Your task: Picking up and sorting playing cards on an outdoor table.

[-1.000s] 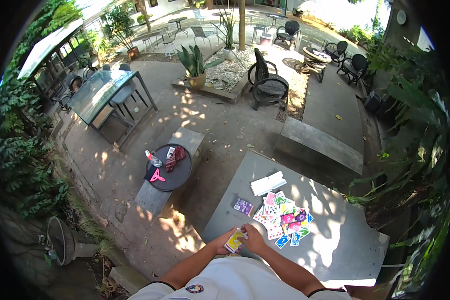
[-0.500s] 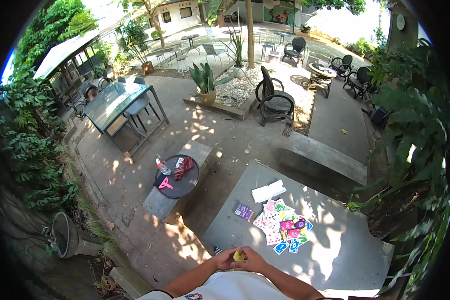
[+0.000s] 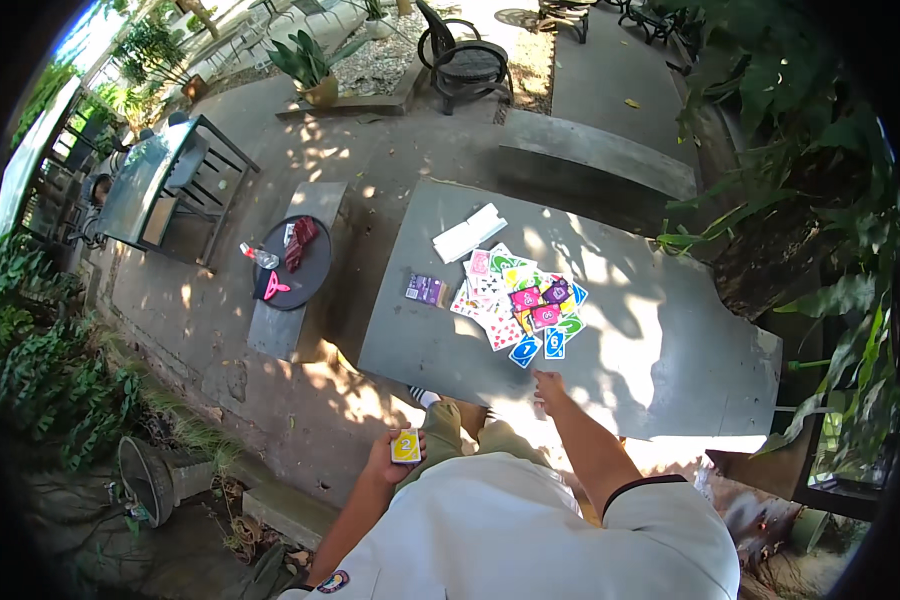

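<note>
My left hand (image 3: 383, 462) is closed around a small stack of playing cards (image 3: 405, 447), with a yellow card face up on top. It hangs low, in front of my left leg and off the table. My right hand (image 3: 549, 390) reaches over the near edge of the table, just short of the spread cards. Its fingers point forward and I see nothing in them. Nearest to that hand lie two blue cards (image 3: 525, 350), at the near side of a loose face-up pile of cards (image 3: 500, 297). Pink and purple card packs (image 3: 544, 316) rest on the pile.
The grey table (image 3: 410, 340) also bears a purple card box (image 3: 426, 290) and an opened white box (image 3: 469, 233). A round dark tray (image 3: 313, 283) with a bottle (image 3: 261, 257) and a pink item stands on a bench to the left. Another bench (image 3: 600, 150) lies beyond the table.
My hands have parted: the left has moved left with the card stack, and the right has reached forward toward the card pile. The view has tilted down.
</note>
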Available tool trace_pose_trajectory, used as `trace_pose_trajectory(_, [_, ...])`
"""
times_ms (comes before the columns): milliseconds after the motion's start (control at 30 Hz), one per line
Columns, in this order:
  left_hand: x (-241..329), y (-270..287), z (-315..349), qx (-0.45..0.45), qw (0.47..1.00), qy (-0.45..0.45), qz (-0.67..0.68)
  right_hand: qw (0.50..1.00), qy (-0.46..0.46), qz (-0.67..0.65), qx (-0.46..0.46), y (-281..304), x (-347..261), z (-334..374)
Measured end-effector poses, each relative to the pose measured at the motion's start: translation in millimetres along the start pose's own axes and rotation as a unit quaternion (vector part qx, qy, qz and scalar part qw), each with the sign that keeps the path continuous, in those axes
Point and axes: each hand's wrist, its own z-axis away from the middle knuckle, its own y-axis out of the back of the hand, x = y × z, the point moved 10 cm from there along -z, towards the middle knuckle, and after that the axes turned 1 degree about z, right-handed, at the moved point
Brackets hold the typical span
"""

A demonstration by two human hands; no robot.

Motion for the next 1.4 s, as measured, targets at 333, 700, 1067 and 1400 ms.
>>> trace_pose_trajectory(333, [-31.4,19.7,40.4,0.074,0.997,-0.006,0.005,0.971,0.128,0.110,0.168,63.3,-1.7,-80.1])
trace_pose_trajectory(700, [-19.7,14.1,59.1,0.076,0.996,-0.041,0.015,0.981,0.023,-0.162,0.107,31.3,-31.9,-70.1])
trace_pose_trajectory(1067, [-20.1,-0.2,68.9,0.078,0.995,-0.056,0.008,0.940,0.143,0.221,0.218,42.5,-83.8,-28.3])
trace_pose_trajectory(1400, [-19.3,6.2,44.1,0.073,0.996,-0.053,0.002,0.922,0.179,0.236,0.248,56.6,-58.6,-35.0])
